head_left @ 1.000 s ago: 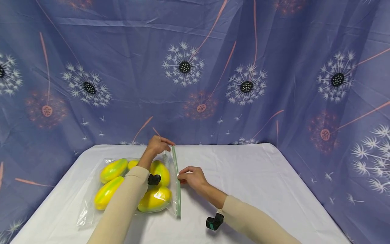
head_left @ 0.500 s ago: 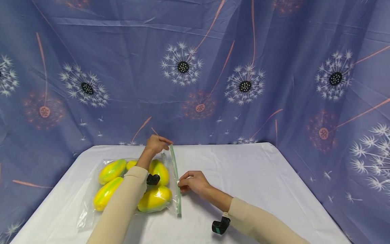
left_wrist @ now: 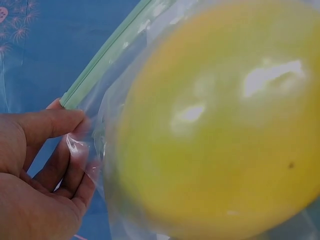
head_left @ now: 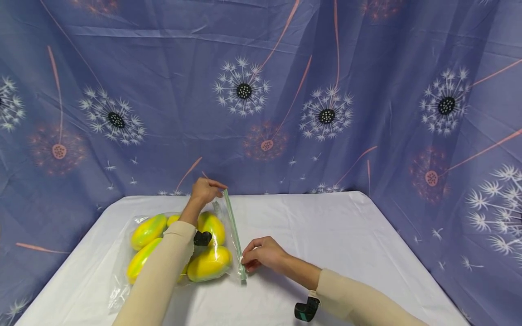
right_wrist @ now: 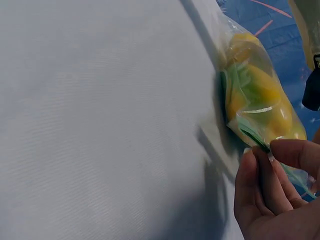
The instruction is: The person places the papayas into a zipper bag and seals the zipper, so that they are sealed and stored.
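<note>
A clear zip bag (head_left: 122, 271) with a green zip strip (head_left: 232, 217) lies on the table, its mouth facing right. Inside are several yellow-green, mango-like fruits (head_left: 210, 264), partly hidden by the left arm. My left hand (head_left: 205, 190) pinches the far corner of the bag between thumb and fingers; in the left wrist view the clear film bunches at the fingertips, beside one large fruit (left_wrist: 220, 120). Lower on the strip, my right hand (head_left: 263, 253) pinches the small white slider (head_left: 242, 260). The right wrist view shows thumb and fingers closed on the green strip (right_wrist: 252, 134).
A white cloth covers the table (head_left: 346, 253). Behind it and at the sides hangs a blue curtain (head_left: 171, 90) with dandelion prints. Black wrist cameras sit on both wrists, the right one (head_left: 306, 309) low over the cloth.
My right hand has slid toward the near end of the strip with the slider. The left hand still holds the far corner, shifted slightly left, and the strip now slants more.
</note>
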Motion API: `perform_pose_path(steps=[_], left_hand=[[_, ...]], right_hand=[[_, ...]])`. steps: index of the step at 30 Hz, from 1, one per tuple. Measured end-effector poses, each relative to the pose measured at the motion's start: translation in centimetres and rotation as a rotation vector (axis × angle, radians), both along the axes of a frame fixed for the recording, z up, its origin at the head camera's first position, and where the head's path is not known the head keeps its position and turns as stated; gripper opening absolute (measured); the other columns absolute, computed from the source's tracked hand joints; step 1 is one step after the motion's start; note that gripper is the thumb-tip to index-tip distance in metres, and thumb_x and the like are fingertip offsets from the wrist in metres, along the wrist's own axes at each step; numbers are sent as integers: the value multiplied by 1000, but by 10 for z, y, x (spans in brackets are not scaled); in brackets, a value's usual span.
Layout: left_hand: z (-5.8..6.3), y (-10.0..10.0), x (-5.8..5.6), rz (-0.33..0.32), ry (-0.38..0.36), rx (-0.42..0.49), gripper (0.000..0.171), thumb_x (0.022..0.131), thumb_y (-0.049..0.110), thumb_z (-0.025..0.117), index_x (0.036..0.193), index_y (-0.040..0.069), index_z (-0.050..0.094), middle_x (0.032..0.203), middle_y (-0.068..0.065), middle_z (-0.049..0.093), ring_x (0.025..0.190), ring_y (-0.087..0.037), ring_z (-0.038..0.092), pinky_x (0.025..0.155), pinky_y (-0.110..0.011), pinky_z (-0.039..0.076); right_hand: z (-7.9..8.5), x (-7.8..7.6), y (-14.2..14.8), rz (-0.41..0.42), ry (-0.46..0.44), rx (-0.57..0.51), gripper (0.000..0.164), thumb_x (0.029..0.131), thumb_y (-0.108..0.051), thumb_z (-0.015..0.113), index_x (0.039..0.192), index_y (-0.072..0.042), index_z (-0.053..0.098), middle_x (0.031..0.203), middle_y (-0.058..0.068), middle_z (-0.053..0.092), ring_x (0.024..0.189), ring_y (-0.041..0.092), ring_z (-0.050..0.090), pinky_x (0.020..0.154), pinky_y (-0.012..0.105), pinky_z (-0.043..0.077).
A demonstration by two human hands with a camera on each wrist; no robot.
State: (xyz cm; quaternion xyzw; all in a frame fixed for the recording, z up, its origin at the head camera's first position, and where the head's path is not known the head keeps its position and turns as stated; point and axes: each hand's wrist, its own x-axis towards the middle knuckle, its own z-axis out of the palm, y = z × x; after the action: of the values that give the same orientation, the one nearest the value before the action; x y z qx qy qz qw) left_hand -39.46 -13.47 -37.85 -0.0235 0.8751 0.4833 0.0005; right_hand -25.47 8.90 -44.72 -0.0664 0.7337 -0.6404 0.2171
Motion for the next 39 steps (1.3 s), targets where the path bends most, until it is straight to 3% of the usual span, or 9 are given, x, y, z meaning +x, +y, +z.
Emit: perform_pose_path(steps=[8, 16, 21, 28, 34, 39], left_hand=[[2, -4, -3, 68, 18, -11, 24, 87, 5, 75, 109, 12, 81, 137, -16, 64, 138, -35, 47, 107, -47, 48], [1, 0, -2, 51, 25, -22, 24, 87, 5, 74, 110, 11, 80, 139, -17, 63, 138, -36, 47, 110, -49, 46], [0, 6, 3, -2, 12, -73, 25, 88, 5, 73, 112, 11, 80, 141, -18, 61, 140, -39, 45, 112, -51, 44], [-1, 12, 7, -6, -5, -129, 24, 87, 7, 75, 110, 12, 81, 134, -17, 66, 132, -39, 52, 102, -48, 52], [2, 9, 15, -48, -18, -148, 26, 89, 12, 73, 114, 11, 79, 135, -19, 65, 130, -39, 55, 102, -50, 52], [9, -3, 27, -100, 32, -217, 26, 93, 12, 69, 117, 10, 78, 127, -18, 69, 124, -39, 59, 104, -52, 50]], right_hand=[[1, 7, 8, 99, -33, 73, 10, 75, 1, 77, 83, 3, 71, 69, 9, 71, 59, 16, 67, 60, 32, 62], [4, 7, 13, 130, -39, 105, 10, 75, 0, 77, 83, 2, 71, 70, 10, 71, 58, 16, 66, 57, 30, 61], [3, 9, 15, 191, -88, 121, 10, 76, 0, 76, 84, 1, 70, 71, 10, 72, 59, 17, 66, 56, 29, 60], [5, 6, 18, 268, -104, 164, 11, 78, -3, 76, 88, 0, 71, 73, 8, 72, 61, 17, 65, 58, 29, 59], [18, -3, 29, 231, -51, 232, 18, 80, -7, 78, 97, 0, 75, 77, 9, 72, 62, 17, 64, 65, 35, 62], [27, -12, 43, 179, 44, 298, 24, 83, -7, 76, 104, 3, 74, 81, 12, 73, 66, 17, 66, 69, 37, 62]])
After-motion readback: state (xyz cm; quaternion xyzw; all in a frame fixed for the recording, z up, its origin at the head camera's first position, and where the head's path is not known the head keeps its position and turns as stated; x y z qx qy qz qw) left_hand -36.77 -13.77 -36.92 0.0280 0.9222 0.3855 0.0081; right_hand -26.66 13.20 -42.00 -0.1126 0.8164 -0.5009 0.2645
